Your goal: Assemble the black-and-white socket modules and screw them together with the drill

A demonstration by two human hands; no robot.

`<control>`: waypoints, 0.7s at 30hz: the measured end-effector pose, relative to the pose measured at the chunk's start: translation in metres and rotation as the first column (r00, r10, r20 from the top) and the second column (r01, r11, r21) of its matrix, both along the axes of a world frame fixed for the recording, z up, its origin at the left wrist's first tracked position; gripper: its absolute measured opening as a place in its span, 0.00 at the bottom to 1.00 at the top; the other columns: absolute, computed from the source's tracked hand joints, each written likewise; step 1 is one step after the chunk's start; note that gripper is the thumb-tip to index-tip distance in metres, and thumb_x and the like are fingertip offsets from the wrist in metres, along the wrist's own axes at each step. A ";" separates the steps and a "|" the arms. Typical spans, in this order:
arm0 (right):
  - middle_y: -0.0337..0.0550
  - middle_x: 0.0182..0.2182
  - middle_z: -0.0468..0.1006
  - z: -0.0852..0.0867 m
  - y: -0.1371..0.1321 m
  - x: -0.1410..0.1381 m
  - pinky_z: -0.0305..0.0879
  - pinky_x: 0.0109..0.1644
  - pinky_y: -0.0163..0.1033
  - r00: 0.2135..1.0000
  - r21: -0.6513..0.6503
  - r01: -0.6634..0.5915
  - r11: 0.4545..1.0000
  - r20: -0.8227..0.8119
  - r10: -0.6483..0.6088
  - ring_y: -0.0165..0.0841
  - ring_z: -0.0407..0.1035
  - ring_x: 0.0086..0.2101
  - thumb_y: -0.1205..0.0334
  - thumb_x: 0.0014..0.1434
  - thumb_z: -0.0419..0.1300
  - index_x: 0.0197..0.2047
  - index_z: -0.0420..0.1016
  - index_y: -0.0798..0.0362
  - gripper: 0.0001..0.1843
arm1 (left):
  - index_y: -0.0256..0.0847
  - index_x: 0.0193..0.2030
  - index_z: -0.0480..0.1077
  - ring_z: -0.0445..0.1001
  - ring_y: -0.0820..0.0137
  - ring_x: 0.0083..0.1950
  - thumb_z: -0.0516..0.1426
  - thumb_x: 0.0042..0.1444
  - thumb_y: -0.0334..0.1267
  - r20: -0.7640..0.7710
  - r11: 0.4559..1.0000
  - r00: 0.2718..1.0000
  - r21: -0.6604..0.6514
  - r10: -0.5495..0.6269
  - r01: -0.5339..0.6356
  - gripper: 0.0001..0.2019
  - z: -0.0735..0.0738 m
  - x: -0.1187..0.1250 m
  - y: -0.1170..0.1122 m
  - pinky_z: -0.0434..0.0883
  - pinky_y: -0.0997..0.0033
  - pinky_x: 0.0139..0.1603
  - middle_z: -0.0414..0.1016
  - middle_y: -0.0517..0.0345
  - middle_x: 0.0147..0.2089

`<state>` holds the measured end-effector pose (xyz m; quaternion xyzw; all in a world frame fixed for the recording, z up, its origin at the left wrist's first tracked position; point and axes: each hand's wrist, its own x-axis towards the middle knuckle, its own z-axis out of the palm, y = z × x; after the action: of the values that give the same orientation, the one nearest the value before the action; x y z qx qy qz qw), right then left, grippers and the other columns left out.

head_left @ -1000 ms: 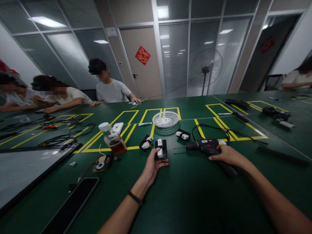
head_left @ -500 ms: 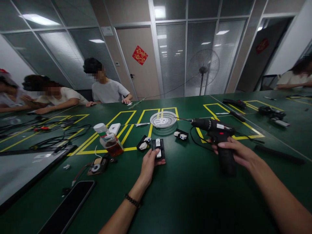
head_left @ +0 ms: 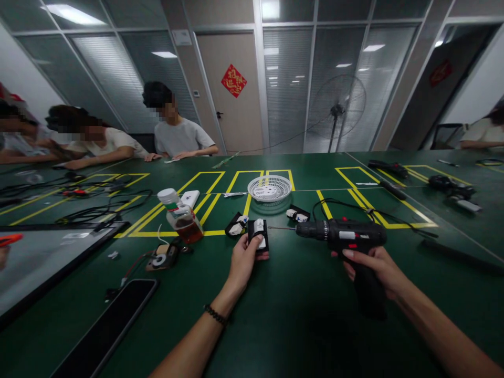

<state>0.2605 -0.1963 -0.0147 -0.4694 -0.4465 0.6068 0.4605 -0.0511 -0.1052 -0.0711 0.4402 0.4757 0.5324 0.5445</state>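
Note:
My left hand (head_left: 243, 260) grips a small black plate with a white part on it (head_left: 259, 232), tilted up off the green table (head_left: 299, 325). My right hand (head_left: 374, 265) is closed round the handle of a black cordless drill (head_left: 342, 232). The drill is held level above the table, and its thin bit points left at the plate, with the tip just short of it. Two more black plates with white parts lie beyond, one (head_left: 236, 226) to the left and one (head_left: 297, 214) to the right.
A white round fan grille (head_left: 269, 188) sits behind the plates. A bottle of brown liquid (head_left: 179, 216), a small motor part (head_left: 161, 258) and a phone (head_left: 106, 328) lie left. Black cables, more tools at far right. Other people sit along the far left edge.
The drill was lifted from the table, raised pointing away, then brought down level with its bit aimed at the plate. My left hand tipped the plate up a little.

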 end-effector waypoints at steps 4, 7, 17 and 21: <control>0.42 0.21 0.73 -0.006 0.002 0.004 0.63 0.26 0.35 0.999 0.013 0.008 1.000 0.052 -0.008 0.30 0.65 0.22 0.55 0.59 0.65 0.44 0.80 0.61 0.17 | 0.36 0.49 0.70 0.78 0.67 0.29 0.61 0.55 0.47 -0.035 1.000 0.999 0.015 0.012 -0.011 0.20 -0.003 -0.001 0.001 0.79 0.64 0.30 0.74 0.54 0.36; 0.42 0.20 0.73 -0.003 0.003 0.005 0.64 0.27 0.36 0.996 0.028 -0.005 1.000 0.092 0.003 0.30 0.66 0.22 0.55 0.59 0.65 0.43 0.80 0.61 0.17 | 0.36 0.49 0.69 0.78 0.67 0.29 0.63 0.54 0.46 -0.058 0.999 0.998 0.018 0.039 -0.038 0.20 -0.003 -0.001 0.001 0.79 0.64 0.30 0.75 0.52 0.38; 0.43 0.22 0.76 0.008 -0.002 0.002 0.67 0.27 0.36 0.998 0.039 0.000 0.999 0.069 -0.003 0.30 0.67 0.23 0.57 0.56 0.68 0.45 0.78 0.59 0.17 | 0.37 0.52 0.67 0.79 0.66 0.30 0.63 0.54 0.47 -0.129 0.998 0.991 0.058 0.014 -0.007 0.23 -0.002 0.002 -0.002 0.79 0.62 0.31 0.75 0.48 0.43; 0.42 0.22 0.77 0.007 -0.001 0.002 0.67 0.27 0.36 0.997 0.033 -0.003 0.999 0.079 0.000 0.30 0.68 0.23 0.57 0.55 0.68 0.47 0.78 0.59 0.19 | 0.37 0.51 0.67 0.79 0.67 0.31 0.63 0.53 0.48 -0.141 0.998 0.990 0.069 0.014 -0.004 0.23 0.000 0.002 -0.003 0.79 0.64 0.32 0.75 0.47 0.45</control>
<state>0.2623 -0.1971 -0.0076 -0.4850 -0.4749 0.5806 0.4497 -0.0494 -0.1083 -0.0710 0.4932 0.4967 0.5183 0.4913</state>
